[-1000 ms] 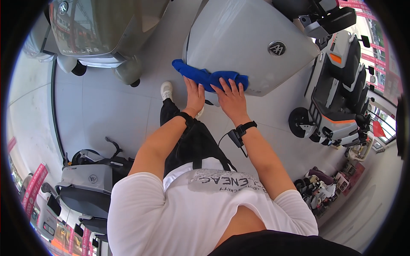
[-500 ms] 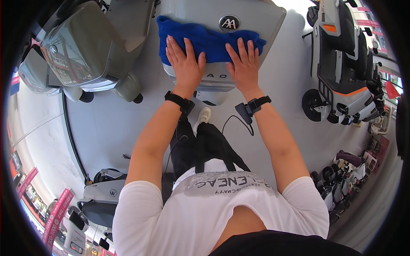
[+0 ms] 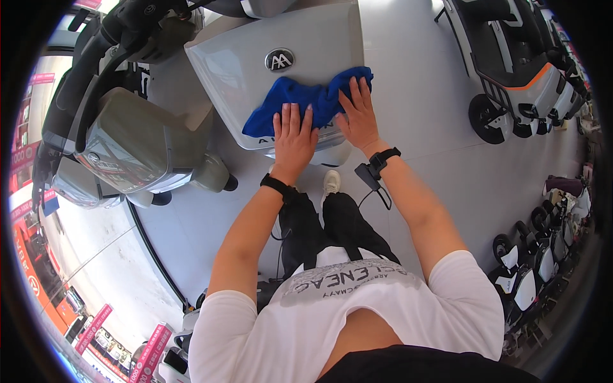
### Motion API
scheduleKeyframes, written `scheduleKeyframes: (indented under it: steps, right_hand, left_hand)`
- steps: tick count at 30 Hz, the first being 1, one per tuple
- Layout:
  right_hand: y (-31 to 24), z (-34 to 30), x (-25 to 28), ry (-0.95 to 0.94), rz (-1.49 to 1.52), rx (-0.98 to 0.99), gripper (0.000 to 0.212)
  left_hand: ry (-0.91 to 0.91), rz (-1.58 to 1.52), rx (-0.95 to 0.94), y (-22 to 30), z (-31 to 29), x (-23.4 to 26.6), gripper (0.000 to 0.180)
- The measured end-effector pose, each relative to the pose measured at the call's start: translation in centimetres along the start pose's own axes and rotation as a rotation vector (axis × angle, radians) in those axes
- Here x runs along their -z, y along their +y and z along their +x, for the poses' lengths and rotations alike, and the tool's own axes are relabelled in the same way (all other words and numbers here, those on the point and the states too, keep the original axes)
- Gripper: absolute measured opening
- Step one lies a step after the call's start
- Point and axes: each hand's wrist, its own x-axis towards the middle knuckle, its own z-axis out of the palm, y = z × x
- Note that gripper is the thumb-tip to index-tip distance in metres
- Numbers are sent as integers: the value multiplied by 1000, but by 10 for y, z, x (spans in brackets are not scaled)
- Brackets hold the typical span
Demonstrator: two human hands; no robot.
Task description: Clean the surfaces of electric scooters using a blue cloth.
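Observation:
A blue cloth (image 3: 276, 102) lies bunched across the pale grey front panel (image 3: 236, 60) of an electric scooter, below its round emblem (image 3: 280, 60). My left hand (image 3: 295, 145) rests on the cloth's lower edge, fingers stretched out and pointing up the panel. Further right and a little higher, my right hand (image 3: 359, 121) presses the cloth's right end with its fingers extended, at the panel's right edge. Neither palm's underside can be seen. Each wrist wears a black strap; the right strap (image 3: 385, 155) carries a small dark device with a cable.
Close on the left stands an olive-grey scooter (image 3: 137, 143). Black-and-grey scooters (image 3: 527, 80) with an orange stripe are parked at the right. More vehicles (image 3: 523, 274) line the lower right. Pink tapes (image 3: 150, 354) hang at the lower left.
The view has shifted, showing more of the panel's top. The cloth has bunched up and lies tilted, its right end higher. My right hand now reaches higher than my left.

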Motion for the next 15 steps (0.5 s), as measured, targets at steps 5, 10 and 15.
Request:
scheduleKeyframes:
  steps: [5, 10, 15]
  right_hand:
    - [38, 88, 25, 72, 287, 61, 52]
    - [79, 165, 28, -22, 489, -115, 62]
    - [44, 128, 32, -18, 854, -288, 54]
  left_hand:
    - [80, -83, -76, 34, 74, 11, 76]
    - [280, 16, -112, 55, 154, 27, 84]
    - [305, 170, -138, 39, 147, 20, 75]
